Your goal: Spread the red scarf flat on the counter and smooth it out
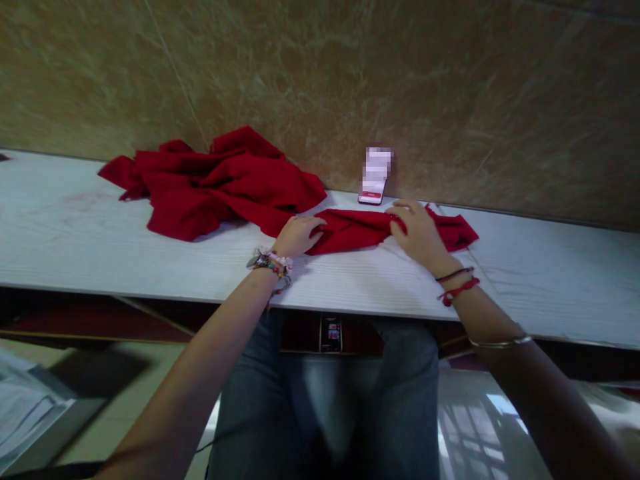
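A red cloth (pixel 235 183) lies across the white counter, heaped in loose folds at the left and drawn into a narrow folded strip to the right. My left hand (pixel 299 236) holds the strip near its middle, with the fingers bent over the fabric. Farther right, my right hand (pixel 417 233) grips the strip, thumb and fingers curled at its upper edge. Between my hands the cloth runs fairly flat, and its frayed end shows beyond my right hand. Parts of the fingertips are hidden in the fabric.
The narrow white counter (pixel 85 227) meets a brown marbled wall (pixel 320 87) at the back. A phone (pixel 371 195) with a lit screen leans against that wall. Another phone (pixel 331 335) lies on a dark red shelf below the counter. White papers (pixel 25 413) sit at lower left.
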Demonstrator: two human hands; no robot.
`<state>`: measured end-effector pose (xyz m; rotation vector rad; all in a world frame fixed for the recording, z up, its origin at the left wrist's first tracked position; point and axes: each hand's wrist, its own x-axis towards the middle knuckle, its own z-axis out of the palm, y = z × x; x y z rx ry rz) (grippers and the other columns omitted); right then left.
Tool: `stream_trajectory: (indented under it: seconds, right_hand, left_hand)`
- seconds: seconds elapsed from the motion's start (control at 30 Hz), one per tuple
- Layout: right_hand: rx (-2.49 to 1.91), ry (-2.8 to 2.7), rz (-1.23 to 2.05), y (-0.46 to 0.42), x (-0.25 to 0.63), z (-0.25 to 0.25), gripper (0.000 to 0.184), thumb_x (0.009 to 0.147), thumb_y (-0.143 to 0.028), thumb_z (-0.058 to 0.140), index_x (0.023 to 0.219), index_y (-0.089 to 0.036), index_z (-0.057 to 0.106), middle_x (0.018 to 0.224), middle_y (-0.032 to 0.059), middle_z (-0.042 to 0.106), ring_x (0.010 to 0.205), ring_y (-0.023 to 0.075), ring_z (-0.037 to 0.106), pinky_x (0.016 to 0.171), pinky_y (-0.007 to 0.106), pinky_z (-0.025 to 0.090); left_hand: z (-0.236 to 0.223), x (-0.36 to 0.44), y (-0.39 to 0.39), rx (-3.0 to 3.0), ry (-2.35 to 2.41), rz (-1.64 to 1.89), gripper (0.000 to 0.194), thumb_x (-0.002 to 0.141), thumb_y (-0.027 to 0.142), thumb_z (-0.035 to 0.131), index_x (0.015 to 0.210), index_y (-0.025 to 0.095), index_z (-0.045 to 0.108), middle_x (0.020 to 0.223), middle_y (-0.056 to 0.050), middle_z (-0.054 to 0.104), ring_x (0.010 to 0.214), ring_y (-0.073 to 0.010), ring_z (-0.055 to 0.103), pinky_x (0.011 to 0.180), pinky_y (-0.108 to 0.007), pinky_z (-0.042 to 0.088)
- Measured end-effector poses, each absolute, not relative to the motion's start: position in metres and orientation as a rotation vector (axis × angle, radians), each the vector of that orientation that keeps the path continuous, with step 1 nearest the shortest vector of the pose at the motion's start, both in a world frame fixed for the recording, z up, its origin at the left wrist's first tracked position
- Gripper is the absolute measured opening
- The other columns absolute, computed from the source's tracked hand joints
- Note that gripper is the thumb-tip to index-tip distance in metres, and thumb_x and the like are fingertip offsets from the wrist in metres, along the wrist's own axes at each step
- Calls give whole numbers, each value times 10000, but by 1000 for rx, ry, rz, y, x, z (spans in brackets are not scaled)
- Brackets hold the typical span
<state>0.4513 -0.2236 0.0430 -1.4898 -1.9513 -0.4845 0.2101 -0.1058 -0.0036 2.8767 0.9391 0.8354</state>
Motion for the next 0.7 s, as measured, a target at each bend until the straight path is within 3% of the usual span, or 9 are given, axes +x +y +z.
stream_trajectory:
  seconds: [0.13, 0.3, 0.5, 0.7]
  right_hand:
    - [-1460, -2224, -270, -190, 423, 10, 313, 780, -205, 500, 1078, -144, 575, 1189, 140, 483, 1138, 256, 413, 951, 431, 365]
    - [-1425, -2235, -82, -159, 418, -10, 199, 813, -167, 458, 833, -148, 655, 991, 107, 575, 976, 205, 516, 898, 383, 405]
    - [-1301, -2218, 45, -164, 422, -6, 151, 791, -255, 545, 874, -171, 639, 993, 81, 564, 951, 185, 525, 885, 372, 411]
    - [-1323, -2130, 1, -174, 413, -1, 86, 775, -186, 564, 818, -161, 634, 890, 75, 590, 860, 187, 540, 825, 355, 432]
  left_hand:
    - [-2, 209, -105, 2826, 948, 984, 205, 826, 181, 436, 928, 175, 614, 924, -48, 640, 863, -170, 574, 776, -305, 412]
    - [-1, 210, -105, 2798, 1027, 1055, 214, 839, 179, 428, 932, 175, 620, 921, -53, 619, 871, -174, 558, 784, -323, 393]
    - [-1, 210, -105, 2772, 1043, 1071, 232, 847, 180, 407, 941, 185, 619, 922, -54, 606, 865, -180, 546, 775, -329, 384]
    - [-1, 209, -107, 2696, 1026, 1215, 248, 863, 197, 374, 939, 167, 608, 924, -60, 589, 864, -169, 534, 779, -309, 398]
